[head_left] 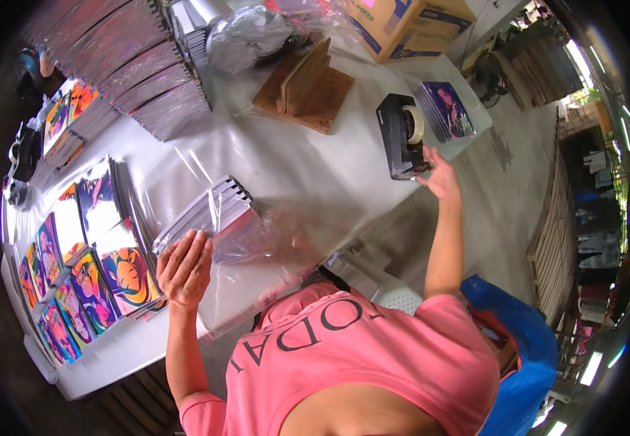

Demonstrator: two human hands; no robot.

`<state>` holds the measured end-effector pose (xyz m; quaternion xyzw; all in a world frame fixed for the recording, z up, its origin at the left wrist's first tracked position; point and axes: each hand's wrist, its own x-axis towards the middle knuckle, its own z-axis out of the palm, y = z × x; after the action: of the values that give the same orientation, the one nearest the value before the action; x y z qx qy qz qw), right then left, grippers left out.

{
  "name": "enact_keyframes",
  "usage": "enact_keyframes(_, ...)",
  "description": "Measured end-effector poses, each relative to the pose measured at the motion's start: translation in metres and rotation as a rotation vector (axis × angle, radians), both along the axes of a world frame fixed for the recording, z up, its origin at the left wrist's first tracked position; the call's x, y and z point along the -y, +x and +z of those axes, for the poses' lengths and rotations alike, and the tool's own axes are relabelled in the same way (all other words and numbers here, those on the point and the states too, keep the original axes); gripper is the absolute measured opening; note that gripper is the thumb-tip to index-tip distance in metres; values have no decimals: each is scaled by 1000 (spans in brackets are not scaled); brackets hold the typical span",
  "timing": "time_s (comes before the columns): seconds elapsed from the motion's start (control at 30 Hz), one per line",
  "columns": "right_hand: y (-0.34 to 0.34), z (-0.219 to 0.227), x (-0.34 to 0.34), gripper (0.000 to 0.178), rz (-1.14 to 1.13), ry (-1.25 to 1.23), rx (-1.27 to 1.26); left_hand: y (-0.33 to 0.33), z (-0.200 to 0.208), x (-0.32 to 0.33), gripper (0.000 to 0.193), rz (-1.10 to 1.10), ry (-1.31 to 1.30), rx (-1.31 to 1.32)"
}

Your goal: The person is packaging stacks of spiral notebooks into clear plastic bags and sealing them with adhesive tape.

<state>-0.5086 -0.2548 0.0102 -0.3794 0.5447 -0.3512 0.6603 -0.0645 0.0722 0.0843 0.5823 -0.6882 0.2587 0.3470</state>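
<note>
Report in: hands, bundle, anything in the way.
Left hand holding a spiral-bound bundle in clear film. Right hand at the near end of the black tape dispenser. Nothing seen blocking either hand; wooden stand sits farther back.

Left hand (185, 270) holding a plastic-wrapped notebook stack (207, 212), right hand (442, 179) at a black tape dispenser (393, 138), colourful notebooks (127, 273) on a white table (315, 171)

Head-worn fisheye view, from above the table (315, 167), facing steeply down; close range, wide sweep, curved rim
</note>
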Motion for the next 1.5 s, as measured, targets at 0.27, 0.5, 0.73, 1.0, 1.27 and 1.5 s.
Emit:
enact_keyframes(0.27,-17,-33,-72,42,-4,-72,252,1,-1,-2,12,2,-3,-14)
enact_keyframes(0.5,8,-16,-84,23,-16,-449,-799,2,-18,-5,20,26,-177,-76)
enact_keyframes(0.73,216,87,-200,21,300,-710,-80,8,-20,-6,31,10,-113,-59)
enact_keyframes(1.0,320,102,-266,41,456,-252,161,11,-23,-7,26,-115,-58,-299)
enact_keyframes(1.27,327,50,-276,35,340,-486,-104,1,-3,-11,57,216,175,-169)
enact_keyframes(1.5,319,-11,-265,32,474,-172,136,1,52,29,73,242,703,-248)
